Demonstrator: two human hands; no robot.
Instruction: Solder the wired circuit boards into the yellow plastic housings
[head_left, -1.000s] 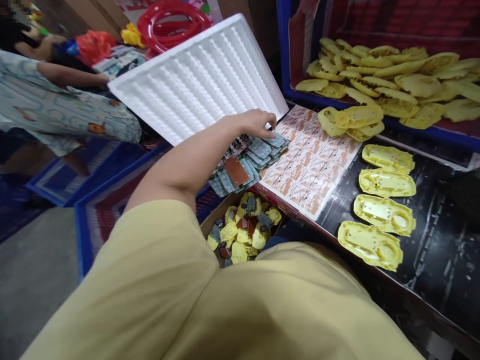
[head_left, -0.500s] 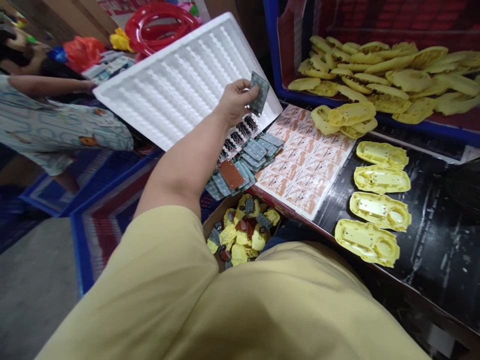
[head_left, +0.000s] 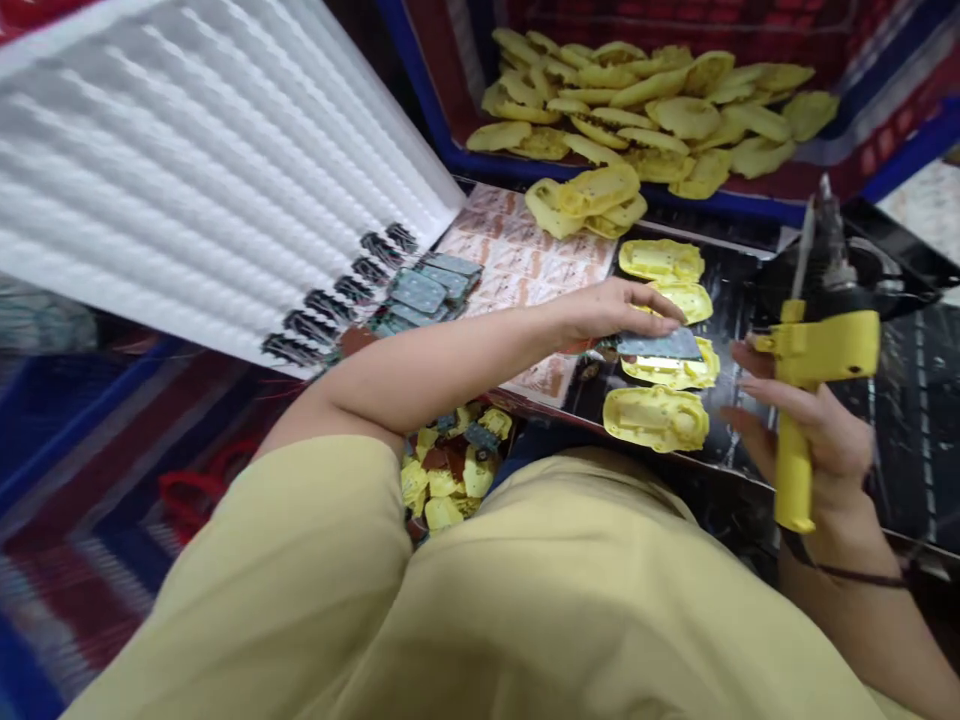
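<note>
My left hand [head_left: 626, 308] pinches a grey-green circuit board [head_left: 660, 344] above a row of several yellow plastic shells [head_left: 656, 419]. The board covers part of one shell; whether it touches is unclear. A small dark part with reddish wire [head_left: 591, 364] hangs by the board's left end. On the right, my right hand [head_left: 832, 430] is around a yellow gun-shaped tool [head_left: 795, 470] with a thin metal rod pointing away from me. Its exact kind is unclear. More circuit boards [head_left: 420, 290] lie piled to the left, beside a white ridged foam tray [head_left: 225, 150] holding black wired parts [head_left: 352, 285].
A blue-rimmed crate [head_left: 420, 90] behind the bench holds many yellow shells [head_left: 682, 115]. Loose shells [head_left: 592, 195] lie on a printed sheet [head_left: 499, 235]. Below the bench edge is a box of yellow and dark pieces [head_left: 446, 480]. A black object [head_left: 900, 250] stands at right.
My left hand has carried the board from the foam tray rightward to the shells. My right hand has come into view with the yellow tool. The view has turned right.
</note>
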